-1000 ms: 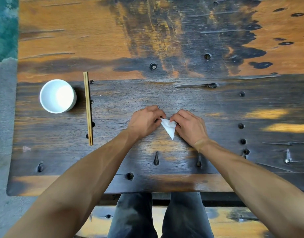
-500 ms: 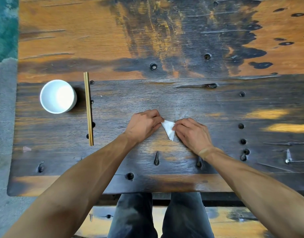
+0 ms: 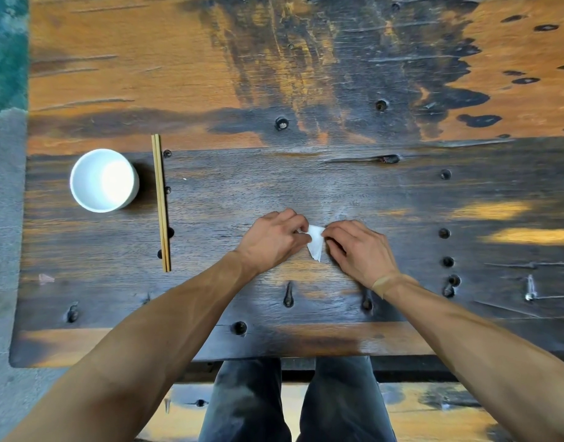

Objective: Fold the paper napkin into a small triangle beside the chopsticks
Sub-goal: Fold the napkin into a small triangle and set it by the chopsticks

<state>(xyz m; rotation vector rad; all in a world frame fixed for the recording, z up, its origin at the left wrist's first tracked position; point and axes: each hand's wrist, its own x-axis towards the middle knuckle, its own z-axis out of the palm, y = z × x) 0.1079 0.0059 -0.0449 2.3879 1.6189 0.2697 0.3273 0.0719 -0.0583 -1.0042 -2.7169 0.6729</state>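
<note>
A small white paper napkin (image 3: 316, 244), folded into a narrow triangle pointing toward me, lies in the middle of the dark wooden table (image 3: 306, 74). My left hand (image 3: 274, 239) pinches its left upper corner with curled fingers. My right hand (image 3: 358, 248) grips its right edge, fingers curled over it. Only a sliver of napkin shows between the two hands. A pair of wooden chopsticks (image 3: 161, 202) lies lengthwise well to the left, far from the napkin.
A white cup (image 3: 103, 180) stands left of the chopsticks. The table's worn top has bolt heads and knots; its near edge runs above my knees (image 3: 293, 400). Grey floor lies to the left.
Both hands have closed in tighter on the napkin. The visible triangle has become narrower, and the left hand's fingers have curled over its corner.
</note>
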